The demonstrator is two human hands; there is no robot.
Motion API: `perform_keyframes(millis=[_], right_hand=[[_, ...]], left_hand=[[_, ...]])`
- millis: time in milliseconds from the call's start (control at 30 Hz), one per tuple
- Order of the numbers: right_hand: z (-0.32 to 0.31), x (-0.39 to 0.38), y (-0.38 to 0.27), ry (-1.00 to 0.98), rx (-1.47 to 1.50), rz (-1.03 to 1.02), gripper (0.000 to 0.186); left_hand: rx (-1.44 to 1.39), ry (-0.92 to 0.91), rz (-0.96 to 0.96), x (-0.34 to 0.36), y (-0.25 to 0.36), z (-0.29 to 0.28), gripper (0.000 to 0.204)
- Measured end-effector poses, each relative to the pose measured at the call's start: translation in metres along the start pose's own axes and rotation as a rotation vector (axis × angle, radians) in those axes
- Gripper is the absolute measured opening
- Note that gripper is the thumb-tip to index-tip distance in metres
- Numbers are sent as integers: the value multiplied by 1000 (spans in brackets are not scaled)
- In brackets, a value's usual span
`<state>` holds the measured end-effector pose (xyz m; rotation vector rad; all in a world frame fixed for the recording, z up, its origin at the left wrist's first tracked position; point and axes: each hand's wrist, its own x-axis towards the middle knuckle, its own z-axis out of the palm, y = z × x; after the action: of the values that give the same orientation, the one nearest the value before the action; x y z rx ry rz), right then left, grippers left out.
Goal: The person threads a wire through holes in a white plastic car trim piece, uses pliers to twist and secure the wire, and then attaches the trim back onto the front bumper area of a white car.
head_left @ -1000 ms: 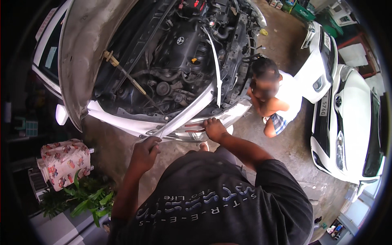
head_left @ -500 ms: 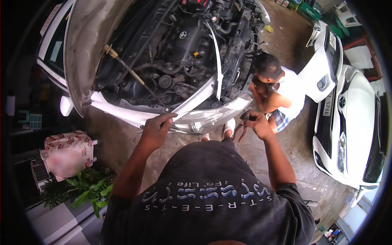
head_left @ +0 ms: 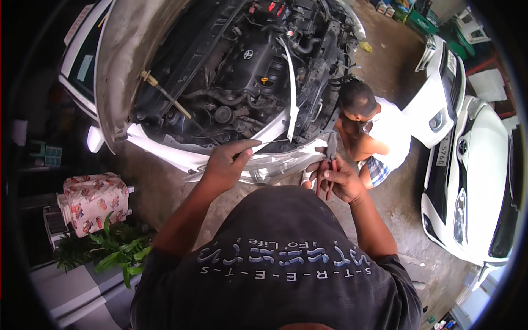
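Note:
My right hand [head_left: 345, 180] is wrapped round a pair of pliers [head_left: 332, 147] with red handles. The jaws point away from me, over the near corner of the white car. To the left, my left hand [head_left: 226, 166] pinches a thin wire-like strand [head_left: 275, 141] between thumb and forefinger. Its free end reaches right, over the edge of the engine bay. Below both hands lies the clear headlight [head_left: 275, 165], partly covered by them. A narrow white strip [head_left: 293, 96] stands across the front of the engine bay [head_left: 236, 71].
A co-worker [head_left: 379, 124] in a white top crouches at the car's front, right beside my right hand. The raised hood [head_left: 118, 66] rests on a prop rod [head_left: 165, 94]. A detached white bumper [head_left: 434, 113] and another white car [head_left: 484, 176] stand at the right.
My right hand has turned the pliers so the jaws now point up and away. My left hand has shifted slightly right and up with the strand. The whole view has shifted a little.

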<state>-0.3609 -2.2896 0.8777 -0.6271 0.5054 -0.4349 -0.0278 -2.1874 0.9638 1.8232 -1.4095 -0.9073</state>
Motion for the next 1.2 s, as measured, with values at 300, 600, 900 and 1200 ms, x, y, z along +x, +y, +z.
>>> perform_keyframes(millis=[300, 600, 900, 1200], right_hand=[[21, 9, -26, 63, -468, 75, 10], [-25, -2, 16, 223, -609, 96, 5], [11, -22, 55, 376, -591, 118, 14], [60, -30, 78, 539, -546, 128, 21]], left_hand=[[433, -255, 151, -16, 16, -31, 24], [758, -258, 163, -13, -156, -108, 30], [803, -173, 137, 49, -294, -162, 27], [781, 60, -82, 71, -373, -157, 24]])
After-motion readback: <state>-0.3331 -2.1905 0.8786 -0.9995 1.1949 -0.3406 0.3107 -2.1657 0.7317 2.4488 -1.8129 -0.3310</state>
